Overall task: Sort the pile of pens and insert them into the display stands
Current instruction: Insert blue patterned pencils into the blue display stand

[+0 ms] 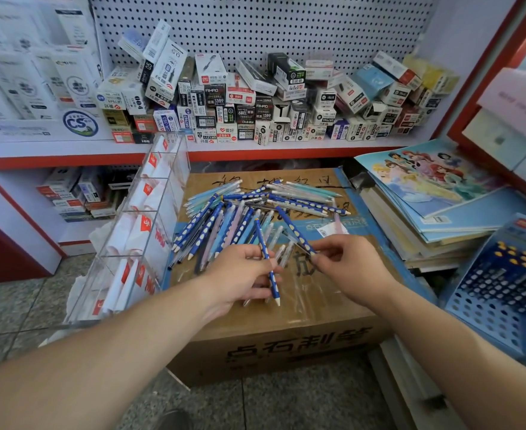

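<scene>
A pile of pens (249, 209) lies on top of a cardboard box (286, 346): blue ones with pale dots, plus light blue, pink and clear ones. My left hand (240, 274) holds a blue dotted pen (268, 265) upright-tilted, along with a couple of clear pens behind it. My right hand (345, 259) pinches the near end of another blue dotted pen (292, 228) that slants up into the pile. A clear acrylic display stand (137, 231) with compartments leans at the box's left. A blue perforated stand (503, 290) sits at the right.
A shelf above holds many small pen boxes (255, 100) against a pegboard. Stacked notebooks (426, 197) lie to the right of the box. White cartons (29, 72) stand at the upper left. Tiled floor lies below.
</scene>
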Demonstrator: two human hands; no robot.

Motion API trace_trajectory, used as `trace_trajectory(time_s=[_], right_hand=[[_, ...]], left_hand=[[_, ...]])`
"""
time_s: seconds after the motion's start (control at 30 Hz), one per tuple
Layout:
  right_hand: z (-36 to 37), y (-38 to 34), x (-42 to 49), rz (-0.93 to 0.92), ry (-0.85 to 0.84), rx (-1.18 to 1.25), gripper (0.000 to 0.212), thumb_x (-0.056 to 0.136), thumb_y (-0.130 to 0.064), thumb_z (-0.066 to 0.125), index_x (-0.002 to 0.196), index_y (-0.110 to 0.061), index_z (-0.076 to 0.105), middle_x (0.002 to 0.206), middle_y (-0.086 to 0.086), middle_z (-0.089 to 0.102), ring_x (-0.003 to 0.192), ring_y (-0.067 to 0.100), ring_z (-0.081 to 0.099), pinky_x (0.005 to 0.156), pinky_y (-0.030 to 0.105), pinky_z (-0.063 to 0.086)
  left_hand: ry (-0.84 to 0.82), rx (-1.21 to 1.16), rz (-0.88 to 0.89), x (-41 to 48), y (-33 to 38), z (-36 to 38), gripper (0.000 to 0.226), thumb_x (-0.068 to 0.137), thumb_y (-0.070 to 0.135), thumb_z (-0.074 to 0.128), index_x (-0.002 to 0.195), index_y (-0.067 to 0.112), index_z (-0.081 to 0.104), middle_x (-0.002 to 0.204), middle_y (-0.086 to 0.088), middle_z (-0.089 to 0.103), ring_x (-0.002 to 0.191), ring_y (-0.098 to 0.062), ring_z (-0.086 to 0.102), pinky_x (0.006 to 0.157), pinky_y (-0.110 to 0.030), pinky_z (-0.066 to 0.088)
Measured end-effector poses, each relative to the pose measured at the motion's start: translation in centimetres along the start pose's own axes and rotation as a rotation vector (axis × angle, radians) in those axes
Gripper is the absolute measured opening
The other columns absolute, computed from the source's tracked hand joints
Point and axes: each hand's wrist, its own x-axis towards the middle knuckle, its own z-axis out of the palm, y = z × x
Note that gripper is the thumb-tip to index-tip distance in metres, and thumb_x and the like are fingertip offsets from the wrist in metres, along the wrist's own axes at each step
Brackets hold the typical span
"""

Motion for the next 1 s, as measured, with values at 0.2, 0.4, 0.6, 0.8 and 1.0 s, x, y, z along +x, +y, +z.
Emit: trace_trajectory(time_s=[0.2,0.4,0.6,0.8,1.0], right_hand=[[3.1,-1.7,-2.6,-0.056,-0.131,0.236,0.016,0.086,-0.009,0.076,0.089,-0.024,0.073,0.080,0.001,0.074,0.063,0.005,0.062,0.064,0.026,0.055],[3.9,-3.2,-3.0,-0.126,-0.155,0.344,0.007,0.089,-0.014,0.076,0.085,-0.019,0.074,0.075,0.001,0.072,0.064,0.011,0.063,0.065,0.034,0.057],[3.3,-2.7,-0.5,-0.123,-0.101,0.088,0.008,0.093,-0.023,0.072,0.086,-0.023,0.074,0.075,-0.009,0.069,0.067,0.000,0.062,0.065,0.023,0.053],[1.0,-1.2,4.0,-0.047,0.087,-0.203,0.014,0.098,-0.016,0.060,0.098,-0.017,0.074,0.092,-0.003,0.071,0.080,0.013,0.065,0.069,0.027,0.052],[-1.7,3.3,8.6,0.114,0.247,-0.292,0.019,0.099,-0.025,0.059,0.114,-0.021,0.071,0.103,0.011,0.072,0.078,0.028,0.067,0.072,0.044,0.061]], left_hand=[[-0.056,-0.073,0.045,-1.0,0.8,-0.2,0.018,0.100,0.005,0.058,0.115,-0.002,0.064,0.106,-0.018,0.076,0.093,-0.030,0.076,0.077,-0.038,0.064],[0.057,0.017,0.111,-2.9,2.5,-1.8,0.011,0.097,0.004,0.062,0.107,0.000,0.066,0.099,-0.020,0.076,0.080,-0.025,0.076,0.061,-0.031,0.062],[0.190,0.037,0.214,-4.7,4.3,-4.4,0.007,0.099,0.005,0.060,0.104,0.004,0.065,0.100,-0.018,0.076,0.079,-0.023,0.075,0.057,-0.027,0.059],[0.153,0.008,0.180,-4.7,3.3,-4.2,0.010,0.100,0.003,0.058,0.107,0.002,0.065,0.102,-0.022,0.075,0.081,-0.026,0.073,0.064,-0.034,0.064],[0.087,0.026,0.135,-2.6,2.2,-2.2,0.007,0.099,0.001,0.059,0.101,0.005,0.064,0.104,-0.024,0.073,0.084,-0.027,0.072,0.065,-0.037,0.064]])
